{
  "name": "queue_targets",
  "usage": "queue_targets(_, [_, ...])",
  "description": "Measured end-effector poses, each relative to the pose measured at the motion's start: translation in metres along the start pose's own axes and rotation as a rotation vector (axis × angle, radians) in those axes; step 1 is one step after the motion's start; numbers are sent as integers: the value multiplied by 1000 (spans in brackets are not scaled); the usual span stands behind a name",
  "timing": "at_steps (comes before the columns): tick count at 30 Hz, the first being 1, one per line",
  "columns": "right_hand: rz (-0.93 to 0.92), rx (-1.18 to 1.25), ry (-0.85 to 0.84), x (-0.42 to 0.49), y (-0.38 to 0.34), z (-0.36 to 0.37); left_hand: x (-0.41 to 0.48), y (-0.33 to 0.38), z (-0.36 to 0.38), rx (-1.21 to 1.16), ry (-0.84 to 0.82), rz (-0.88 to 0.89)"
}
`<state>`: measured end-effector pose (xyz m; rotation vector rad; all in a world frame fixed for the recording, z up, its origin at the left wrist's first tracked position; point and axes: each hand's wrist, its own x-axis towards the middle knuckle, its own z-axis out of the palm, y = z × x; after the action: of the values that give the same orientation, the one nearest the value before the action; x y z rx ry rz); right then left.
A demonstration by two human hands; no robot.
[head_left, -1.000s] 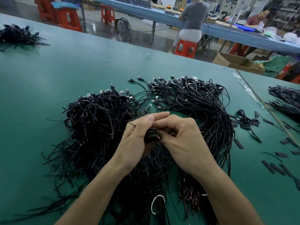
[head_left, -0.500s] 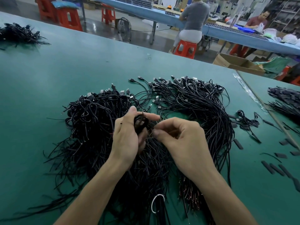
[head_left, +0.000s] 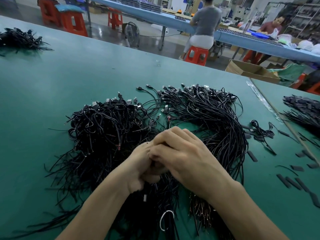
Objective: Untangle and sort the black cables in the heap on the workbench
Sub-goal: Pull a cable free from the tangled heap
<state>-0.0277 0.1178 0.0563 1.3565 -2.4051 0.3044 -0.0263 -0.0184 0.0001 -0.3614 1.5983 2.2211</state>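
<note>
Across the whole foreground a green workbench (head_left: 86, 75) is stretching away, and beyond its far edge a shiny grey workshop floor is showing. On the green top two big masses of black cables are lying: a tangled heap (head_left: 107, 129) on the left and a more combed bundle (head_left: 216, 122) curving on the right, with plugs at their far ends.

Just over the spot where they meet, the left hand (head_left: 138, 167) and the right hand (head_left: 187, 153) are pressing together, the right lying partly over the left. The fingers of both are curling tight, pinching a black cable (head_left: 153, 164) of which only a sliver is showing between them.

One small pile (head_left: 19, 39) is sitting far off at the left edge, and more piles (head_left: 304, 111) are lying on the neighbouring top to the right. One white ring (head_left: 166, 220) is resting among the near strands.

Behind, two people are sitting at a long blue bench (head_left: 155, 14). Three red stools (head_left: 72, 23) are standing free, a fourth is under the nearer person, and one fan (head_left: 132, 34) and one cardboard box (head_left: 249, 71) are standing on the floor.
</note>
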Motion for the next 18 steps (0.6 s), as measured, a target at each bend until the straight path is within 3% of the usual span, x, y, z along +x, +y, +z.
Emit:
queue_targets(4, [188, 271, -105, 1, 5, -4, 1, -3, 2, -95, -127, -144])
queue_targets(8, [361, 396, -120, 0, 9, -1, 0, -2, -1, -158, -289, -95])
queue_targets(14, [452, 484, -188, -4, 17, -1, -6, 0, -8, 234, -446, 40])
queue_targets(18, [413, 419, -158, -7, 12, -3, -6, -4, -9, 265, -454, 79])
